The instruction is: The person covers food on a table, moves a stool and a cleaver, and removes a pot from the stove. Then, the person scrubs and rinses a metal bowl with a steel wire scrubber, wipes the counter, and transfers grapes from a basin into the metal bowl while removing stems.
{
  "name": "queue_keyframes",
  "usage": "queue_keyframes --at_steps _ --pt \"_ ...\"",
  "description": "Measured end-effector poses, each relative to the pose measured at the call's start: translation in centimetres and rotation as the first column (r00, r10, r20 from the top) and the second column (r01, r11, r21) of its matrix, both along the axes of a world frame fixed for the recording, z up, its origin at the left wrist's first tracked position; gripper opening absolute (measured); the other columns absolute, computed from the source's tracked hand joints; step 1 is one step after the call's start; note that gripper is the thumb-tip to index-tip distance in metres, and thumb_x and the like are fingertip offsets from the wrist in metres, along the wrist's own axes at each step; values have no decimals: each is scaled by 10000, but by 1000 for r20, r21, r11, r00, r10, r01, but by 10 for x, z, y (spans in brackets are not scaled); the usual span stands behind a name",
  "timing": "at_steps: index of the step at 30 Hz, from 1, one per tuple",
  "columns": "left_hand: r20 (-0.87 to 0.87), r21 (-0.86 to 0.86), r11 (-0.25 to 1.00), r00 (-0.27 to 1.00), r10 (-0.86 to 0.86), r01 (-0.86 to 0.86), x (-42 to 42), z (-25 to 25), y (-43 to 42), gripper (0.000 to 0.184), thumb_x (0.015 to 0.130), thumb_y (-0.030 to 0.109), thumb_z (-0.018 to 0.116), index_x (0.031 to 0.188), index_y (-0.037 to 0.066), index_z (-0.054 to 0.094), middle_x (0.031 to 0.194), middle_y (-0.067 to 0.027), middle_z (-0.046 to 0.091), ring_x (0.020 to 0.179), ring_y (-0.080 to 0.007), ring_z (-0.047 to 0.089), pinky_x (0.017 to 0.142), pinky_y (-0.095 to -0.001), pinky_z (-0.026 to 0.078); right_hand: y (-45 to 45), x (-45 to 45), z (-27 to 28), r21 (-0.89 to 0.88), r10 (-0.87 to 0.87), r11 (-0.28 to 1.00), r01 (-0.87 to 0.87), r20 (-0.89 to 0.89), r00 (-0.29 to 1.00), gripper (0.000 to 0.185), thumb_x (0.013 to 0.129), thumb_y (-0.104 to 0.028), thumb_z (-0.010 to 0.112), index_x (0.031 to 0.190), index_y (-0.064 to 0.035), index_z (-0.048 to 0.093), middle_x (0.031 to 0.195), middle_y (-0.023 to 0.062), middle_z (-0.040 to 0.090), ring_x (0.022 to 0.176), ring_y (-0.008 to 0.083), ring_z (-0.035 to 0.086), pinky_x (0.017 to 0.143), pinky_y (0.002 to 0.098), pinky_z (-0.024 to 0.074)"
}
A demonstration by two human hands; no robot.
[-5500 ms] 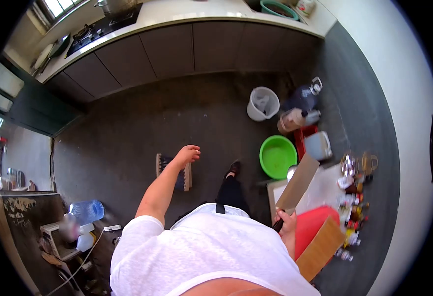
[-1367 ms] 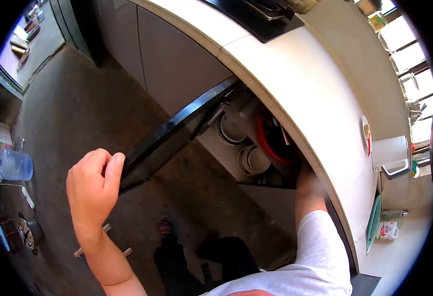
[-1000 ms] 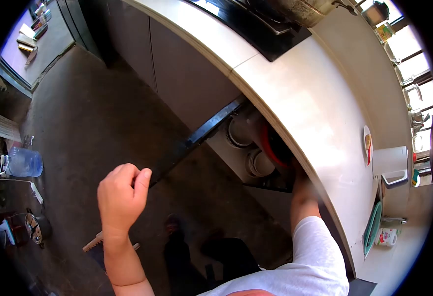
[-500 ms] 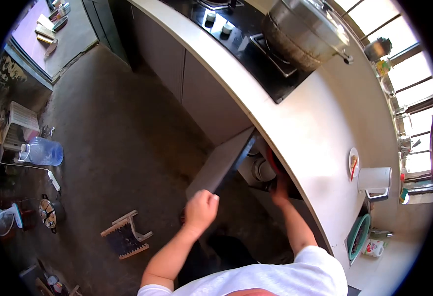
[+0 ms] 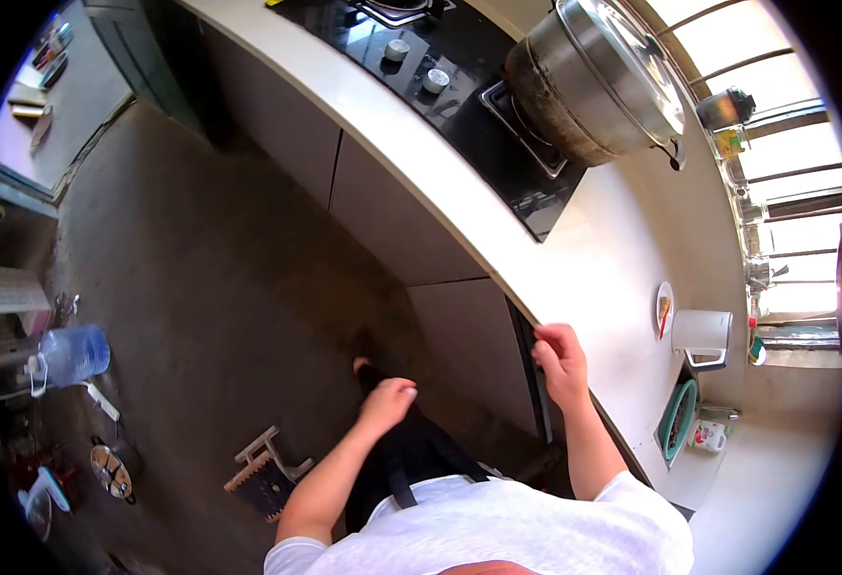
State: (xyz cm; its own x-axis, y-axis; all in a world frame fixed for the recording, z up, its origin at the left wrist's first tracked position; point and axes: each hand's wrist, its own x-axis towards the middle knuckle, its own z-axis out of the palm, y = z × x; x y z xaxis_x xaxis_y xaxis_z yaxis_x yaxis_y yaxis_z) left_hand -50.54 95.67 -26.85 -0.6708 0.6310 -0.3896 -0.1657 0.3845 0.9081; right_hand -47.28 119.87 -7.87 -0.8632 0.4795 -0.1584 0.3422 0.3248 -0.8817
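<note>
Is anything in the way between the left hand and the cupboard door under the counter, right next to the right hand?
No, nothing that I can see. Only floor shows between the left hand and that door. The right hand is by the counter's edge, not between them.

We hold our 2 bare forearms [image 5: 330, 479] forward, left hand [image 5: 387, 406] loosely curled, right hand [image 5: 563, 366] farther out, its fingers [image 5: 557, 333] bent.

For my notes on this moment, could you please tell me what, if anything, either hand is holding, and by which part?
Nothing is visibly held: the left hand is loosely curled, and the right hand is beside the counter edge.
</note>
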Motion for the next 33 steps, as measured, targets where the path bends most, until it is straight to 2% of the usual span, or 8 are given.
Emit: queue_keyframes --at_steps 4,7,9,13,15,22,26,33 --pt "24 -211 962 983 183 -174 -63 -51 -58 205 800 195 528 925 48 599 918 -152 591 857 -301 573 754 -364 455 -2 -109 -10 149 147 980 -133 -85 985 212 780 -19 575 986 -19 526 917 69 480 754 125 498 669 226 421" --pt "-216 -307 923 962 169 -231 -91 -89 -96 193 814 145 499 943 23 572 913 -149 567 854 -317 540 745 -385 440 2 -185 -20 357 260 908 -221 -65 963 240 756 -13 602 985 -28 534 907 59 478 673 110 490 615 218 415" --pt "-164 -327 924 975 151 -199 -109 -97 -102 192 814 126 495 948 5 562 909 -148 562 873 -312 526 773 -393 424 2 -222 -22 330 274 913 -238 -68 959 265 739 -13 627 988 -30 541 919 59 480 673 95 491 593 206 411" --pt "-139 -290 950 987 77 -114 -130 -133 -102 178 791 127 519 936 38 570 902 -119 564 896 -290 517 796 -396 395 6 -274 -32 540 235 817 -202 9 972 309 727 -22 647 1015 -20 535 966 70 478 664 84 494 570 193 415" --pt "-349 -390 921 927 -135 -12 -153 -137 -102 169 760 135 541 913 71 575 895 -88 570 908 -263 510 796 -390 368 5 -292 -37 562 151 821 -99 -46 987 365 713 -46 669 1048 -21 529 982 73 479 662 79 489 560 182 417" --pt "-276 -399 916 947 -162 41 -197 -148 -124 146 717 138 546 852 89 577 875 -61 578 858 -251 520 746 -384 362 8 -352 -40 730 -4 683 9 -8 1000 557 691 -140 716 1167 -11 458 1009 76 473 642 76 478 561 176 405" --pt "-282 -387 920 943 -177 57 -206 -155 -132 136 707 134 540 831 93 580 852 -63 580 836 -252 526 734 -381 367 5 -373 -38 696 -162 707 125 -13 987 509 728 -223 696 1142 -16 484 988 66 491 685 94 503 620 202 427" --pt "-285 -375 925 942 -176 59 -219 -158 -141 110 694 121 526 785 98 583 809 -57 582 794 -251 532 709 -376 377 10 -379 -48 693 -199 701 166 -34 979 382 763 -206 656 1084 -38 535 940 56 523 797 130 516 713 226 425"
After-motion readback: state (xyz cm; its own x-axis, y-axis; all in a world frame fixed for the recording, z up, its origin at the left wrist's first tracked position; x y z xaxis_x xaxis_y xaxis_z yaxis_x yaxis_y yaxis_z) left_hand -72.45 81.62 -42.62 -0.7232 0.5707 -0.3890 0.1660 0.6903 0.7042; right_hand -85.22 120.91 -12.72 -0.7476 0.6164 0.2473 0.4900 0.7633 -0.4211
